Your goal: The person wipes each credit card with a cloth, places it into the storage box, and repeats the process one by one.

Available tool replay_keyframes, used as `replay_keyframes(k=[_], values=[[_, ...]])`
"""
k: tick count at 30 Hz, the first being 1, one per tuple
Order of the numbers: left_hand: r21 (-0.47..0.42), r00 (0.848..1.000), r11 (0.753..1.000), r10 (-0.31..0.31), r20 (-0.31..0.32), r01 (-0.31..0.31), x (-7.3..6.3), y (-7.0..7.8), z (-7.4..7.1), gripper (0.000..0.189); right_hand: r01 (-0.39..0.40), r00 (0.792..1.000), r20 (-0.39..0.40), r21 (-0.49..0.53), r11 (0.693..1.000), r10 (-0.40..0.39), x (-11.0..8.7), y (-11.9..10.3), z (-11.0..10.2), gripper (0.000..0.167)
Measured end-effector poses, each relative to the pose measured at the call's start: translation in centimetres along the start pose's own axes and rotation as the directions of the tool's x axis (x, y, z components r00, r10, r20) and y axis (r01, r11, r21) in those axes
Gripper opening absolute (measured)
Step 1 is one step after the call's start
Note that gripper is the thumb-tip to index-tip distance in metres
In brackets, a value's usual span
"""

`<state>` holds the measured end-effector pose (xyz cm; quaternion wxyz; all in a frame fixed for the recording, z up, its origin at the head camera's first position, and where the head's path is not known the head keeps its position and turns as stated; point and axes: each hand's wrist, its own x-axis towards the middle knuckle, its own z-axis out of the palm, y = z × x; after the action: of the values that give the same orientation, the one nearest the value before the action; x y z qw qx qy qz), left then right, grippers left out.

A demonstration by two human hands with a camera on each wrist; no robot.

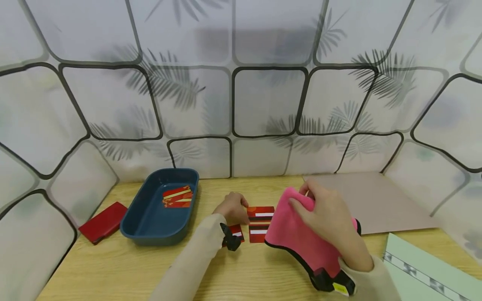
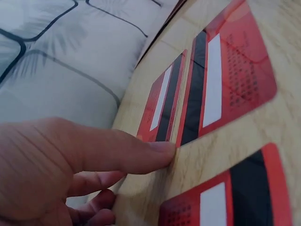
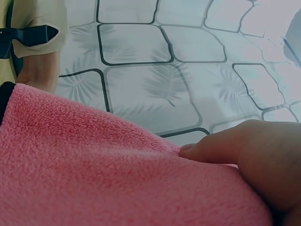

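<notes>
My right hand (image 1: 327,215) pinches a pink cloth with black edging (image 1: 290,234) between thumb and fingers. The fleecy cloth (image 3: 94,160) hangs from that grip over the table and fills the lower part of the right wrist view. My left hand (image 1: 232,209) is low on the table beside red bank cards lying stripe side up. Its straight thumb (image 2: 141,153) reaches the near ends of an upper card (image 2: 162,106) and a lower card (image 2: 228,75). A third card (image 1: 237,232) lies under the left wrist, partly hidden by it.
Left of the cards stands a blue tray (image 1: 150,240) with several red and gold cards (image 1: 178,197) inside. A red wallet-like item (image 1: 103,221) lies beyond it. At the right are a pinkish flat sheet (image 1: 376,200) and a pale green board (image 1: 425,267). A patterned curtain (image 1: 269,102) encloses the table.
</notes>
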<state>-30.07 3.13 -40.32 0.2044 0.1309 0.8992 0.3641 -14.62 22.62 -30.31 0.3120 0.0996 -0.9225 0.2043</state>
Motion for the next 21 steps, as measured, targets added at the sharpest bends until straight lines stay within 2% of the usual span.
replay_keyframes(k=[2, 4, 7, 9, 12, 15, 17, 19, 21], values=[[-0.076, 1.000, 0.997, -0.008, 0.003, 0.008, 0.1, -0.1, 0.1, 0.045, -0.005, 1.000, 0.002, 0.001, 1.000, 0.005, 0.0, 0.0, 0.0, 0.024], [-0.108, 1.000, 0.994, 0.010, 0.005, -0.010, 0.1, -0.2, 0.1, 0.047, -0.009, 1.000, 0.003, 0.003, 1.000, 0.009, 0.0, 0.0, 0.0, 0.024], [-0.123, 0.997, 0.990, 0.076, 0.014, -0.073, 0.0, -0.5, 0.2, 0.050, -0.016, 1.000, 0.009, 0.006, 1.000, 0.016, 0.0, 0.0, -0.1, 0.024], [-0.113, 0.990, 0.984, 0.142, 0.004, -0.141, 0.0, -0.6, 0.2, 0.048, -0.021, 1.000, 0.009, 0.004, 1.000, 0.021, 0.0, -0.1, -0.2, 0.024], [-0.121, 0.974, 0.966, 0.226, -0.031, -0.228, 0.1, -0.7, 0.1, 0.046, -0.023, 1.000, 0.000, -0.001, 1.000, 0.023, 0.0, -0.2, -0.3, 0.023], [-0.153, 0.963, 0.952, 0.255, -0.084, -0.266, 0.2, -1.0, 0.0, 0.040, -0.019, 1.000, -0.009, -0.002, 1.000, 0.019, 0.0, -0.2, -0.2, 0.024], [-0.172, 0.960, 0.947, 0.253, -0.121, -0.271, 0.3, -1.1, -0.1, 0.035, -0.014, 1.000, -0.012, 0.000, 1.000, 0.014, 0.0, -0.1, -0.2, 0.024], [-0.176, 0.949, 0.939, 0.268, -0.165, -0.296, 0.3, -1.2, -0.2, 0.031, -0.016, 1.000, -0.010, 0.003, 1.000, 0.016, 0.0, -0.1, -0.2, 0.024], [-0.161, 0.929, 0.926, 0.306, -0.209, -0.341, 0.3, -1.3, -0.3, 0.029, -0.018, 1.000, -0.008, 0.003, 1.000, 0.018, -0.1, -0.1, -0.2, 0.024]])
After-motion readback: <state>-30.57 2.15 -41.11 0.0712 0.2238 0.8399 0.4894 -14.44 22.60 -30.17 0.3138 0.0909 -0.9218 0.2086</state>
